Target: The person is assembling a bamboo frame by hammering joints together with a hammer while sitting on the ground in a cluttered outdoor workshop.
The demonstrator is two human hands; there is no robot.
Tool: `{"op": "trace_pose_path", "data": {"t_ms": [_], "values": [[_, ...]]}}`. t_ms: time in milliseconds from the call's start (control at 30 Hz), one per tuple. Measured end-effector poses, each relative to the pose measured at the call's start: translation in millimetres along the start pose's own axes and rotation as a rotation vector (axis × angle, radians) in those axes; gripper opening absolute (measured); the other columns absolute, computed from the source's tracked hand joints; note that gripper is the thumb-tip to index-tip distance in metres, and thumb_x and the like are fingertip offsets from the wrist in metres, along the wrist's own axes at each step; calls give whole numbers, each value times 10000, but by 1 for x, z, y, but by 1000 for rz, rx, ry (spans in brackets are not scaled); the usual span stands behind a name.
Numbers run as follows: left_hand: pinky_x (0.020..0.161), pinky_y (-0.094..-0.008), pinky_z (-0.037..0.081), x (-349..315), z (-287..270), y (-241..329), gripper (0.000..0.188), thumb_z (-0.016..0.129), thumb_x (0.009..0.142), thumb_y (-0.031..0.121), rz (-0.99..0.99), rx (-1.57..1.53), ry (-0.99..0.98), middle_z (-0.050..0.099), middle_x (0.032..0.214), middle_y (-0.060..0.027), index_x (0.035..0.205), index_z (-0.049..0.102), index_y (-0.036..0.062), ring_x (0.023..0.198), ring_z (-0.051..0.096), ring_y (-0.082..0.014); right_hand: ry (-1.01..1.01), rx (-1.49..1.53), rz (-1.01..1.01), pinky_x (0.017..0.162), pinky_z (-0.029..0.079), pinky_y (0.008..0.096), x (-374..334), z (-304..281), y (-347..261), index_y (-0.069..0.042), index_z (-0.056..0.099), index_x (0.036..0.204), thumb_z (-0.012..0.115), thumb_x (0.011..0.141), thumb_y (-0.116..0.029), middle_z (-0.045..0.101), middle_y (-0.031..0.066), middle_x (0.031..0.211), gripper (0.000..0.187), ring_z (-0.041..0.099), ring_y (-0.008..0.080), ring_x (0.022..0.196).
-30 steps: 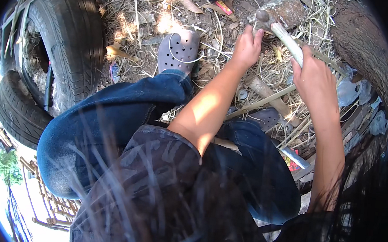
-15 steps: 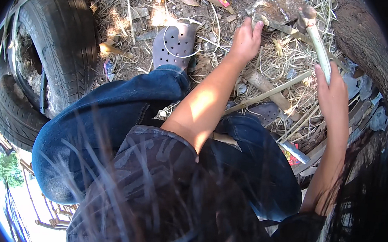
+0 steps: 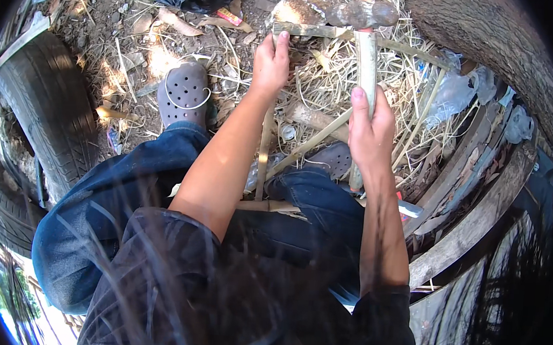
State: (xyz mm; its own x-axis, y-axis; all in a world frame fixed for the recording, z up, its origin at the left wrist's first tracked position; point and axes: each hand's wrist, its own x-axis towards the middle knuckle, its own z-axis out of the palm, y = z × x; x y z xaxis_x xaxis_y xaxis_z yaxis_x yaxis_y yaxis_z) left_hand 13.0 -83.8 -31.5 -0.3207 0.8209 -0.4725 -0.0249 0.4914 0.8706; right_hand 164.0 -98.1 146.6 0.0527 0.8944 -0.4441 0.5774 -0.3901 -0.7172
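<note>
Both bare forearms reach forward from dark rolled sleeves, away from the body and over the bent knees in blue jeans. The left hand (image 3: 271,63) is stretched farthest out, its back turned up, fingers curled downward and closed in a pinch at the tips, wrist straight with the forearm. The right hand (image 3: 369,124) sits nearer the body, wrapped in a fist with the thumb lying straight along the top, its wrist slightly bent. The two hands are apart, not touching.

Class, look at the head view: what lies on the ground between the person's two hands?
In the head view, dry straw lies between the left hand and the right hand, which grips a hammer handle.
</note>
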Motion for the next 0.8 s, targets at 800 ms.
{"op": "trace_pose_path", "data": {"t_ms": [800], "values": [[465, -301, 377, 5, 0, -8, 436, 449, 1036, 391, 52, 23, -18, 484, 600, -9, 788, 469, 33, 516, 443, -95, -94, -206, -9, 574, 457, 377, 15, -9, -27, 20, 609, 1022, 532, 994, -378, 595, 116, 656, 406, 599, 212, 588]]}}
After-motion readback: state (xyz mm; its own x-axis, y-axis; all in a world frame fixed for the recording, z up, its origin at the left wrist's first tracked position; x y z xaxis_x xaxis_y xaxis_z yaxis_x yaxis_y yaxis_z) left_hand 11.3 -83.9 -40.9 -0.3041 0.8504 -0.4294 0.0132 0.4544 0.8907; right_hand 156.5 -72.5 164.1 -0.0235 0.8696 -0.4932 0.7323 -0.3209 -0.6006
